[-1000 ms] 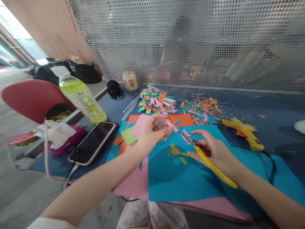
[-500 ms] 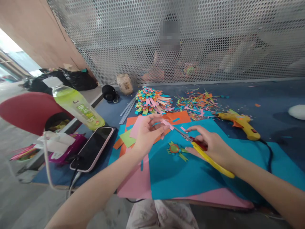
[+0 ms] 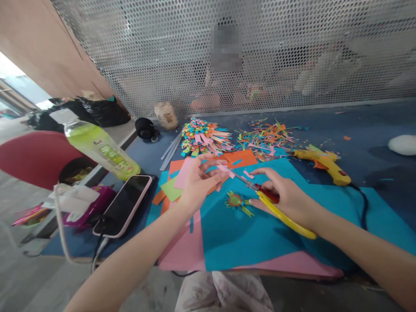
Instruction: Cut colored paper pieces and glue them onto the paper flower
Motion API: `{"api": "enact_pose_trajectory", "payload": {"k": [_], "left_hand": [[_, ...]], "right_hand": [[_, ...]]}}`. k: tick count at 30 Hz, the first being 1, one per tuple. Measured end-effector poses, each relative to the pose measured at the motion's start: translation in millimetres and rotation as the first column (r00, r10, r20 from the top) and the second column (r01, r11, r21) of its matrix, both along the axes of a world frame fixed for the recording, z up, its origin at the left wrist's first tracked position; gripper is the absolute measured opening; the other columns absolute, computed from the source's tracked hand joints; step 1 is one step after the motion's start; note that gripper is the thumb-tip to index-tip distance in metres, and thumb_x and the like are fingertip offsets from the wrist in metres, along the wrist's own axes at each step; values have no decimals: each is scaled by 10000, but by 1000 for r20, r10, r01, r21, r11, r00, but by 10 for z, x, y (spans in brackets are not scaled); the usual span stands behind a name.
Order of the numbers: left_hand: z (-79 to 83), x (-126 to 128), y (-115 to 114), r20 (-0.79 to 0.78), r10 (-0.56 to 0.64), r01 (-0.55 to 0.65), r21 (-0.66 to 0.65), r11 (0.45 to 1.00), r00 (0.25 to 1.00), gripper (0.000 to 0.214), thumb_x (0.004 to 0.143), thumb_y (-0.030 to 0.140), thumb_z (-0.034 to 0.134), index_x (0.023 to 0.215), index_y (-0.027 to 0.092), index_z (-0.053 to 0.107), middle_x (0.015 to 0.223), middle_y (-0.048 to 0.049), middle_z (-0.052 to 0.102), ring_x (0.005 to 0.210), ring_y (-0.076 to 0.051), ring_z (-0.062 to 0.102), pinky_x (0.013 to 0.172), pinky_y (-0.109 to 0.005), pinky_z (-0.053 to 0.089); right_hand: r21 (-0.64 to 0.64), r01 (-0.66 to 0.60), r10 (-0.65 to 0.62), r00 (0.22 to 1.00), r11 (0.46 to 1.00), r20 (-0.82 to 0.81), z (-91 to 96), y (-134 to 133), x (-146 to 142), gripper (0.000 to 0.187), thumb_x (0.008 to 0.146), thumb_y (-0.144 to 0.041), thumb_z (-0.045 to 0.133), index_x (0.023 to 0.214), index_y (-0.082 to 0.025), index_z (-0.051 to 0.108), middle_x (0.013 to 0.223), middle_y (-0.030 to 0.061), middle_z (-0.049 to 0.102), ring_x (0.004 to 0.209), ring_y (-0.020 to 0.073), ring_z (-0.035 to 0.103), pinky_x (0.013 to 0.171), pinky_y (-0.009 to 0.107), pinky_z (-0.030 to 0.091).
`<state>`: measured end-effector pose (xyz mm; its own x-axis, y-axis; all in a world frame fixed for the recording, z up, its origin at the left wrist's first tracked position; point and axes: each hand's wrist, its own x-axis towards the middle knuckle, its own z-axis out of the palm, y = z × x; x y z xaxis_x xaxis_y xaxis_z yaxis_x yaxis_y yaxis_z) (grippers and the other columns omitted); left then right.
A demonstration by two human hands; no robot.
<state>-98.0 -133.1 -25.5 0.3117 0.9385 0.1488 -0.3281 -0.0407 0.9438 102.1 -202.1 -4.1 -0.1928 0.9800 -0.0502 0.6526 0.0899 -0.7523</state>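
Observation:
My left hand point(image 3: 196, 180) pinches a small pink paper strip point(image 3: 225, 169) above the table. My right hand point(image 3: 286, 196) grips yellow-handled scissors point(image 3: 279, 211), whose blades reach the strip's end. A little cut pink piece point(image 3: 248, 174) lies just beyond the blades. Below both hands a small orange and green paper flower point(image 3: 236, 201) rests on a large teal sheet point(image 3: 260, 229). Under that sheet lies a pink sheet point(image 3: 182, 251).
A pile of colourful paper strips point(image 3: 203, 136) and scraps point(image 3: 266, 136) lies behind. A yellow glue gun point(image 3: 323, 164) sits at right. On the left are a phone point(image 3: 125, 199), a green drink bottle point(image 3: 97, 145) and a red chair point(image 3: 35, 154). A perforated metal screen point(image 3: 292, 52) closes the back.
Both hands stay together on the strip and scissors; a small pink piece has dropped onto the teal sheet. The view has shifted slightly, so everything sits a little higher and to the left.

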Motion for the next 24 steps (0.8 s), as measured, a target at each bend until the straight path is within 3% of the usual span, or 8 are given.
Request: {"api": "enact_pose_trajectory", "payload": {"k": [11, 24], "left_hand": [[18, 16, -5, -6, -5, 5, -2, 1000, 1000, 446, 633, 177, 740, 976, 221, 458, 970, -37, 612, 630, -95, 612, 386, -153, 425], [-6, 16, 22, 9, 3, -3, -6, 1000, 1000, 485, 602, 178, 759, 975, 231, 454, 938, -23, 603, 671, -117, 630, 392, -152, 420]], "right_hand": [[23, 2, -1, 999, 1000, -54, -12, 5, -6, 507, 705, -410, 629, 1122, -187, 445, 634, -12, 595, 581, 168, 548, 550, 256, 404], [41, 26, -25, 999, 999, -26, -27, 3, -18, 453, 708, -350, 608, 1106, -196, 455, 569, -43, 550, 543, 152, 511, 508, 235, 353]]}}
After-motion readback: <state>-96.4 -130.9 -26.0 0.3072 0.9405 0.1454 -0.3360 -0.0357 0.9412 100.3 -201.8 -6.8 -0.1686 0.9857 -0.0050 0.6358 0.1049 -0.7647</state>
